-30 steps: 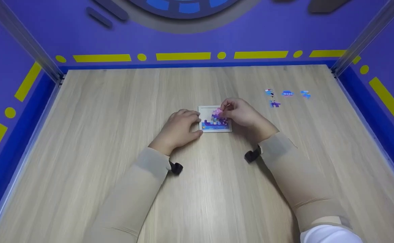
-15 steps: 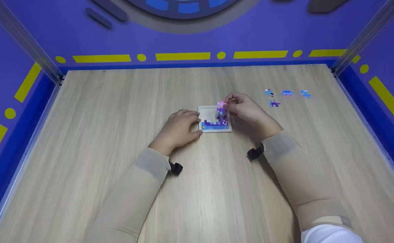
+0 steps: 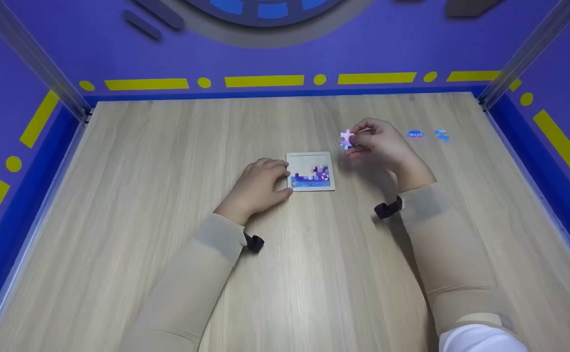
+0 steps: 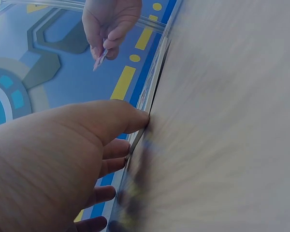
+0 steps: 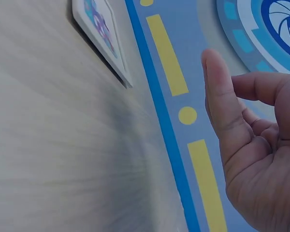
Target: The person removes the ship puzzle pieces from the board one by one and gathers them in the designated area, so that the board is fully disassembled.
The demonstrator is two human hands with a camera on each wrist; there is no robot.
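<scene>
R hand + pink puzzle pc shifted to far R since prev. frame, now clear of tray; thumb & fingers pinch pc above counter. L hand unmoved: fingers loosely extended, touching tray's L edge. Purple/blue pcs fill tray's near side, some at R. Loose blue pcs (2) lie far R.

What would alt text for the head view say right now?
The right hand pinches a pink puzzle piece; the left hand touches the left edge of a partly filled puzzle tray. Two loose pieces lie farther right.
</scene>
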